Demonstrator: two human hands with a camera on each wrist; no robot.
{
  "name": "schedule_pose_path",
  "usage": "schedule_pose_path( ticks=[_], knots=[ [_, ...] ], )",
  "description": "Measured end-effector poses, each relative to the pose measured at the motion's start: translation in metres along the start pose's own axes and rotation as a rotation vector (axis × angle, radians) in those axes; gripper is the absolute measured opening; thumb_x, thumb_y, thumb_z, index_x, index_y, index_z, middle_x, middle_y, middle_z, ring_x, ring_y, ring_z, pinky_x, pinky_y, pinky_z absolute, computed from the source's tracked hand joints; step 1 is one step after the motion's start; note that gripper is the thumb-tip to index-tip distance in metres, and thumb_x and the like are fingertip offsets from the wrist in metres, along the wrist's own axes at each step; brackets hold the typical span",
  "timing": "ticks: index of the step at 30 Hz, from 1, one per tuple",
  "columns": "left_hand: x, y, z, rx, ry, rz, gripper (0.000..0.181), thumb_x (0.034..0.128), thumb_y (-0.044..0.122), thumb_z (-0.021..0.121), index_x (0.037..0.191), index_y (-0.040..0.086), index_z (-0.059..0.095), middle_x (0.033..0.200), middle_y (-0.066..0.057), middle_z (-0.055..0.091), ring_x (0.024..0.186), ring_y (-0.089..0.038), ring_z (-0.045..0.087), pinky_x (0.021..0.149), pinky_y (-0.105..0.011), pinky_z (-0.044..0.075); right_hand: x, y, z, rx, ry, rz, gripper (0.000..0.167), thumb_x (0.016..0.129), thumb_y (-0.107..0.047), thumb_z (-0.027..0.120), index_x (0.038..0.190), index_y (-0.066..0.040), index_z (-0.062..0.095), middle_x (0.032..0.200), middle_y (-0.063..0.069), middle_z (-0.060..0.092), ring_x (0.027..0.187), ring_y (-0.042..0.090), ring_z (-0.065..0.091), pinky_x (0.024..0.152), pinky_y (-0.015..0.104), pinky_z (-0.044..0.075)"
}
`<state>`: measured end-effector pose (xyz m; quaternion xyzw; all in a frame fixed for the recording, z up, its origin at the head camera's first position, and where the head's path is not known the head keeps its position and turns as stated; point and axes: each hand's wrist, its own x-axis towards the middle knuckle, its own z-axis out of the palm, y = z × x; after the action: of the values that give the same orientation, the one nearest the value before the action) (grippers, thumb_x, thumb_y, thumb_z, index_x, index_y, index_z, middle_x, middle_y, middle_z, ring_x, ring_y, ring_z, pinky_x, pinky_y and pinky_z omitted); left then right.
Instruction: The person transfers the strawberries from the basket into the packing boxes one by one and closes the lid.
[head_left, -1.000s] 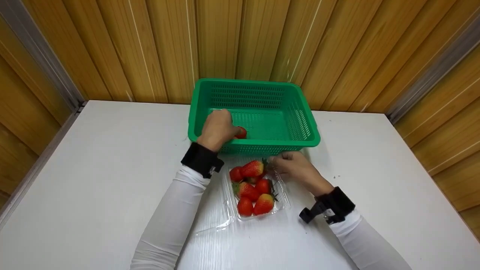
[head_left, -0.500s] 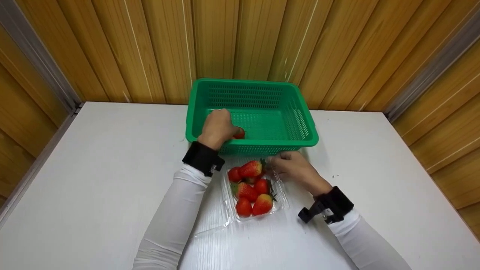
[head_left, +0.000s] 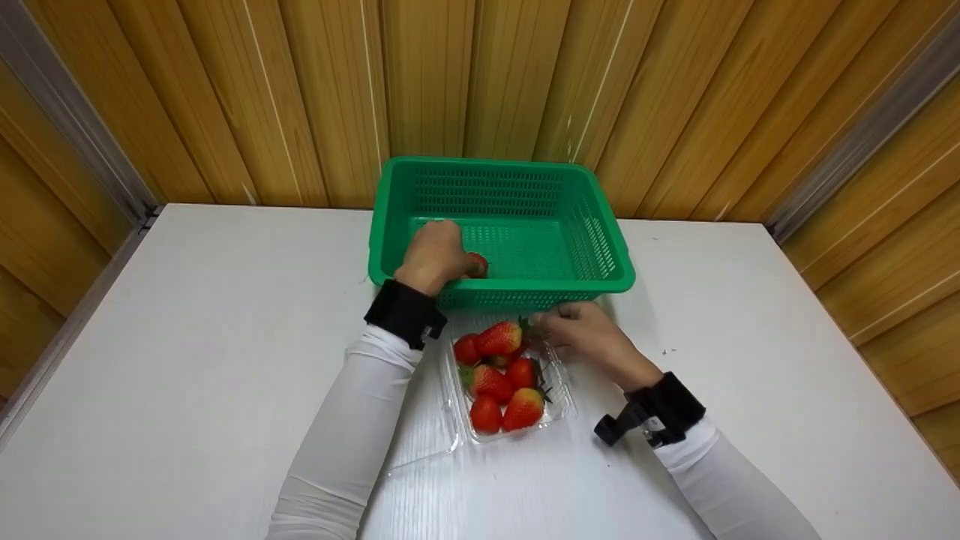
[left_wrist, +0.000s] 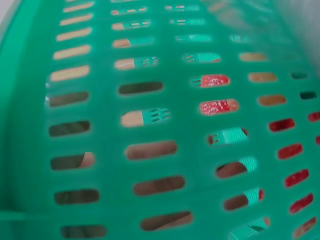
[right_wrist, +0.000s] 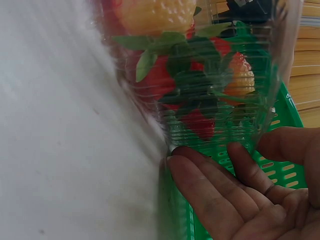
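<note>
My left hand reaches over the near rim into the green basket. Its thumb lies against a strawberry; its other fingertips are hidden. Through the basket's slots, the left wrist view shows bits of fingers and red strawberries. A clear plastic box with several strawberries lies in front of the basket, its clear lid folded out to the left. My right hand pinches the box's far right corner. In the right wrist view, that hand's thumb and fingers meet the ribbed plastic.
A white table bears the basket and box. Behind the basket stands a wood-panelled wall, with more panelling at both sides. Small dark specks lie right of the right hand.
The whole head view shifts slightly leftward. Both hands, the basket and the box keep their places relative to one another.
</note>
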<state>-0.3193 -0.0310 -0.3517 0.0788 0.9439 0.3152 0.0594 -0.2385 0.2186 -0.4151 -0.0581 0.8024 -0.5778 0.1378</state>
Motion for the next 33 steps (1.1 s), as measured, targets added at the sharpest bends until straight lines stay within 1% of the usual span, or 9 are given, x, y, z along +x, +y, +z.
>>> schedule_pose_path(
  ticks=[3, 6, 13, 17, 21, 24, 26, 30, 33],
  knots=[
    [0.0007, 0.0008, -0.0005, 0.016, -0.021, -0.012, 0.035, 0.0904, 0.022, 0.086, 0.068, 0.009, 0.062, 0.064, -0.001, 0.054, 0.059, -0.015, 0.052, 0.056, -0.028, 0.04, -0.0011, 0.0, 0.0002, -0.001, -0.002, -0.006, 0.026, 0.102, -0.025, 0.071, 0.092, -0.001, 0.069, 0.091, 0.004, 0.067, 0.086, 0.019, 0.063, 0.075, 0.035, 0.055],
    [0.0021, 0.0007, 0.0006, 0.018, -0.037, -0.023, 0.03, 0.0904, 0.021, 0.087, 0.073, 0.007, 0.066, 0.067, -0.002, 0.057, 0.06, -0.016, 0.054, 0.056, -0.028, 0.042, -0.0009, 0.0014, 0.0002, 0.004, -0.008, -0.021, 0.026, 0.102, -0.024, 0.071, 0.09, -0.001, 0.068, 0.09, 0.004, 0.065, 0.086, 0.02, 0.061, 0.075, 0.035, 0.054],
    [0.0053, 0.0, 0.0004, 0.035, -0.065, -0.023, 0.021, 0.0904, 0.016, 0.085, 0.087, 0.003, 0.069, 0.08, -0.005, 0.052, 0.07, -0.02, 0.049, 0.06, -0.031, 0.04, -0.0004, 0.0018, -0.0006, 0.009, -0.004, -0.023, 0.024, 0.102, -0.024, 0.071, 0.094, -0.001, 0.07, 0.096, 0.006, 0.068, 0.088, 0.021, 0.065, 0.076, 0.035, 0.056],
    [0.0071, -0.0002, 0.0, 0.059, -0.076, -0.031, 0.02, 0.0906, 0.015, 0.085, 0.094, 0.0, 0.071, 0.08, -0.006, 0.051, 0.071, -0.021, 0.049, 0.062, -0.032, 0.041, 0.0004, 0.0011, -0.0004, 0.004, -0.001, -0.01, 0.025, 0.101, -0.023, 0.071, 0.093, 0.0, 0.07, 0.097, 0.008, 0.071, 0.089, 0.022, 0.068, 0.076, 0.034, 0.058],
    [0.0084, -0.0008, -0.0009, 0.074, -0.082, -0.042, 0.022, 0.0907, 0.013, 0.084, 0.101, -0.002, 0.073, 0.084, -0.006, 0.052, 0.074, -0.021, 0.05, 0.065, -0.033, 0.043, 0.0009, -0.0002, -0.0004, -0.003, -0.002, -0.008, 0.026, 0.101, -0.024, 0.071, 0.094, 0.001, 0.07, 0.102, 0.01, 0.074, 0.091, 0.022, 0.071, 0.075, 0.034, 0.059],
    [0.0091, -0.0011, -0.0013, 0.083, -0.09, -0.048, 0.017, 0.0918, 0.012, 0.082, 0.098, 0.0, 0.071, 0.082, -0.005, 0.051, 0.074, -0.021, 0.049, 0.065, -0.033, 0.043, 0.0012, -0.0007, -0.0003, -0.003, 0.0, -0.011, 0.027, 0.102, -0.023, 0.07, 0.095, 0.003, 0.07, 0.103, 0.011, 0.074, 0.09, 0.022, 0.071, 0.075, 0.033, 0.059],
    [0.0095, -0.0015, -0.0012, 0.081, -0.095, -0.057, 0.015, 0.0923, 0.01, 0.081, 0.089, 0.003, 0.068, 0.078, -0.004, 0.047, 0.07, -0.02, 0.048, 0.063, -0.032, 0.042, 0.0014, -0.0007, 0.0, -0.005, 0.003, -0.01, 0.027, 0.102, -0.023, 0.07, 0.096, 0.003, 0.071, 0.102, 0.011, 0.074, 0.089, 0.022, 0.071, 0.074, 0.032, 0.058],
    [0.0096, -0.0022, -0.0007, 0.103, -0.082, -0.046, 0.03, 0.0921, 0.008, 0.079, 0.074, 0.01, 0.055, 0.073, -0.001, 0.042, 0.067, -0.018, 0.045, 0.06, -0.031, 0.041, 0.0021, -0.0009, 0.0008, -0.019, 0.022, -0.009, 0.025, 0.101, -0.023, 0.071, 0.095, 0.001, 0.071, 0.098, 0.008, 0.072, 0.087, 0.019, 0.068, 0.075, 0.033, 0.057],
    [0.0096, -0.0021, 0.0004, 0.109, -0.08, -0.039, 0.035, 0.0921, 0.008, 0.078, 0.071, 0.013, 0.05, 0.072, 0.0, 0.042, 0.067, -0.018, 0.046, 0.061, -0.031, 0.043, 0.002, 0.0002, 0.0006, -0.025, 0.032, -0.008, 0.024, 0.101, -0.022, 0.07, 0.093, 0.0, 0.07, 0.097, 0.006, 0.071, 0.087, 0.018, 0.068, 0.076, 0.033, 0.057]
  ],
)
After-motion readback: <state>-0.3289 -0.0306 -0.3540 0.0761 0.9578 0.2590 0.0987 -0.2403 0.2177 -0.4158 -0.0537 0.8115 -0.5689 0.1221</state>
